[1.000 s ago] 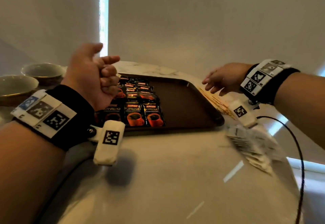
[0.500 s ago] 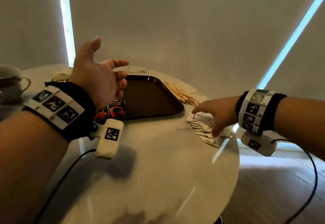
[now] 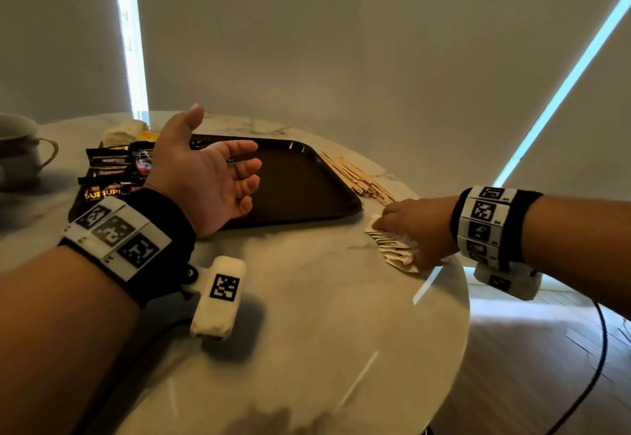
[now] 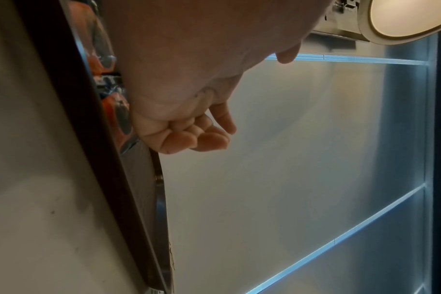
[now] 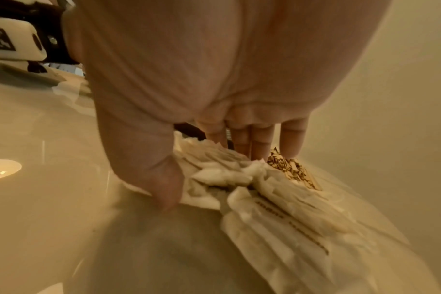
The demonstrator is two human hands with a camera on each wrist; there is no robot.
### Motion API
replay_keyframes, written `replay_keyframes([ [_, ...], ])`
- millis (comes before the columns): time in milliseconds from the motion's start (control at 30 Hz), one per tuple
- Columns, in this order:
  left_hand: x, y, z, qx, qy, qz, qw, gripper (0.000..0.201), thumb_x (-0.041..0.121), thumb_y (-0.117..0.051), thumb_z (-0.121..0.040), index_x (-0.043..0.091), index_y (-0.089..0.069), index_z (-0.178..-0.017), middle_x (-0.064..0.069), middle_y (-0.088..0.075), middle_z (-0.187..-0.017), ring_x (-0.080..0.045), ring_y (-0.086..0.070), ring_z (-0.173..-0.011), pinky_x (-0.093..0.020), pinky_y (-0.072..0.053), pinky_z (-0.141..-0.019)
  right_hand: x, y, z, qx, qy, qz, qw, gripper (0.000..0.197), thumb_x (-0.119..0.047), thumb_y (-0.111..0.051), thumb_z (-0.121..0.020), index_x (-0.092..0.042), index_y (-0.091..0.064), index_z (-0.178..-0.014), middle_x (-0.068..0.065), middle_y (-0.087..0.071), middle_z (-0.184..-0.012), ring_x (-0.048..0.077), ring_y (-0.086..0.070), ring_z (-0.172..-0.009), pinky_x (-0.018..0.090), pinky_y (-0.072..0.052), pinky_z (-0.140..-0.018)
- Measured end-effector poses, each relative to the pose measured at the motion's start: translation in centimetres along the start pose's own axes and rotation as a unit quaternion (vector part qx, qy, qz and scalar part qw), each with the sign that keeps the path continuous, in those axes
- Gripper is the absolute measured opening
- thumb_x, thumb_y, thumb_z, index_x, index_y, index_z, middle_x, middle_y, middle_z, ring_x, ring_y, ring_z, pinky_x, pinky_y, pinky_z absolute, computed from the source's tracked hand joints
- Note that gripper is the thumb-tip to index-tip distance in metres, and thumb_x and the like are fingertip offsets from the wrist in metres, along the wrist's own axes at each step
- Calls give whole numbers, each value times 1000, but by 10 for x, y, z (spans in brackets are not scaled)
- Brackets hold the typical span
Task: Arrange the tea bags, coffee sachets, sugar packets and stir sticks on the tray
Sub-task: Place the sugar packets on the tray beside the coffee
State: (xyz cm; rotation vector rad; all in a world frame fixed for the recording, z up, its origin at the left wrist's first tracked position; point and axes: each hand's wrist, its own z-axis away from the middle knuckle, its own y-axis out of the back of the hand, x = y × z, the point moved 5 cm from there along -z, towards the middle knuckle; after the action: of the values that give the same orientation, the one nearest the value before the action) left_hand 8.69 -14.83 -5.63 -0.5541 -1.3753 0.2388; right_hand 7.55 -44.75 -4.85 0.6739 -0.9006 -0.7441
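Observation:
A dark brown tray [image 3: 307,188] lies on the round marble table, and black-and-orange coffee sachets [image 3: 109,168] cover its left end. My left hand [image 3: 222,161] hovers over the tray beside them, palm turned inward, fingers relaxed and holding nothing; the left wrist view shows this left hand [image 4: 189,135] above the tray rim [image 4: 71,99] and sachets [image 4: 118,115]. Wooden stir sticks [image 3: 355,175] lie along the tray's right side. Just in front of them, my right hand [image 3: 413,226] covers a pile of white sugar packets [image 3: 396,250]. Thumb and fingers of the right hand [image 5: 214,171] squeeze the bunched packets [image 5: 277,208], sticks [image 5: 290,169] just beyond.
A cup [image 3: 20,151] with a handle stands at the far left. A pale crumpled item with a yellow piece [image 3: 126,130] lies behind the sachets. The sugar pile sits close to the table's right edge [image 3: 461,284]. Cables hang from both wrists.
My left hand has opened from a fist. My right hand has dropped from the tray's right rim onto the sugar packets and closed around them. The head view has swung right.

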Motion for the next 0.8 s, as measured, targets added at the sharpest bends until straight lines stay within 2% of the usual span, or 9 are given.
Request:
replay_keyframes([
  [100, -3, -5, 1, -11, 11, 2, 1000, 77, 77, -34, -83, 15, -65, -117, -5, -62, -95, -21, -55, -81, -38, -37, -72, -2, 4, 2, 5, -3, -37, 999, 81, -41, -77, -79, -27, -39, -149, -4, -51, -135, 14, -49, -118, 29, -48, -100],
  [267, -6, -5, 2, -18, 20, 17, 999, 78, 78, -37, -82, 14, -65, -117, -6, -62, -94, -21, -55, -83, -38, -41, -73, -4, 10, 6, 25, -21, -90, 995, 71, -41, -74, -83, -31, -42, -144, -8, -56, -130, 12, -53, -108, 30, -50, -98],
  [367, -4, -4, 4, -18, 16, 18, 1000, 78, 78, -36, -82, 14, -64, -118, -6, -62, -94, -21, -55, -83, -38, -41, -73, -4, 11, 8, 32, -23, -89, 995, 66, -48, -70, -85, -31, -44, -143, -7, -57, -133, 13, -55, -110, 33, -49, -101],
  [400, -4, -4, 4, -17, 16, 18, 1000, 78, 78, -36, -82, 14, -64, -118, -6, -62, -94, -21, -56, -82, -38, -42, -72, -4, 10, 9, 27, -22, -86, 996, 70, -51, -71, -84, -31, -43, -145, -7, -56, -137, 14, -54, -115, 33, -48, -104],
  [467, -5, -4, 4, -13, 19, 16, 1000, 78, 78, -36, -83, 14, -64, -117, -6, -62, -93, -21, -56, -82, -38, -42, -72, -4, 7, 13, -2, -28, -89, 996, 93, -60, -79, -72, -32, -36, -150, -9, -49, -145, 15, -49, -127, 35, -44, -108],
  [500, -6, -4, 4, -12, 21, 15, 1000, 78, 78, -36, -83, 14, -64, -117, -6, -62, -93, -21, -56, -82, -37, -42, -71, -5, 5, 14, -17, -35, -92, 995, 105, -61, -84, -65, -32, -33, -152, -10, -46, -147, 16, -46, -131, 36, -42, -110],
  [567, -6, -4, 5, -12, 23, 15, 1000, 78, 78, -35, -83, 14, -64, -117, -6, -62, -93, -21, -56, -81, -37, -42, -71, -7, 4, 13, -21, -43, -85, 995, 111, -56, -88, -61, -32, -31, -153, -8, -44, -149, 18, -45, -133, 37, -43, -110],
  [667, -6, -6, 5, -17, 25, 15, 999, 78, 77, -35, -83, 13, -63, -117, -6, -62, -93, -21, -56, -81, -37, -42, -70, -11, 6, 11, -3, -43, -63, 997, 99, -49, -87, -69, -29, -36, -152, -6, -48, -146, 19, -49, -129, 36, -44, -109],
  [800, -8, -6, 5, -15, 32, 10, 999, 79, 78, -35, -83, 13, -64, -119, -7, -62, -94, -22, -56, -82, -37, -44, -70, -14, 14, 10, 20, -37, -80, 996, 62, -38, -76, -81, -30, -51, -138, -5, -60, -127, 16, -56, -111, 35, -50, -100],
])
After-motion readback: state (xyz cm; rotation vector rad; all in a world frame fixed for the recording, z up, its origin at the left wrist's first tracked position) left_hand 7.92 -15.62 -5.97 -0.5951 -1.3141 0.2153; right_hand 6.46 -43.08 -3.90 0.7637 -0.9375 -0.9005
